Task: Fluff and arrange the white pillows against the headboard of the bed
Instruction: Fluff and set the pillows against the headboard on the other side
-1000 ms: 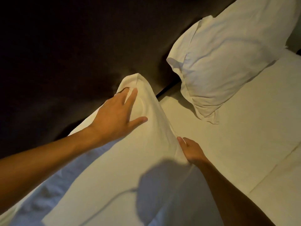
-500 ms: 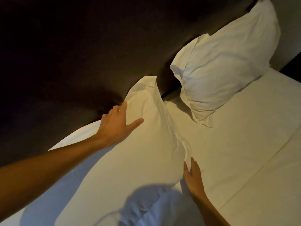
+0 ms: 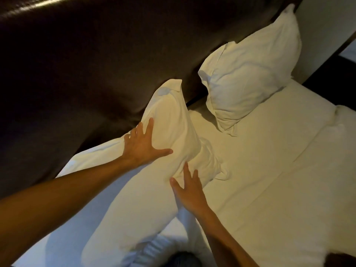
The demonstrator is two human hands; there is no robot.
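Observation:
A white pillow (image 3: 146, 191) lies slanted along the dark brown headboard (image 3: 92, 60), its top corner leaning on the leather. My left hand (image 3: 143, 145) rests flat on its upper part, fingers spread. My right hand (image 3: 189, 191) presses open-palmed on its right edge, where the case bunches into folds. A second white pillow (image 3: 248, 79) stands propped against the headboard at the upper right, apart from both hands.
The white bed sheet (image 3: 269, 170) stretches to the right. Another bit of white bedding (image 3: 154, 249) shows under the near pillow at the bottom. A dark side table or floor (image 3: 335, 74) lies beyond the bed's right edge.
The near pillow has been pushed up closer to the headboard. My right hand moved from the pillow's lower corner onto its side, palm flat. The view widened to the right.

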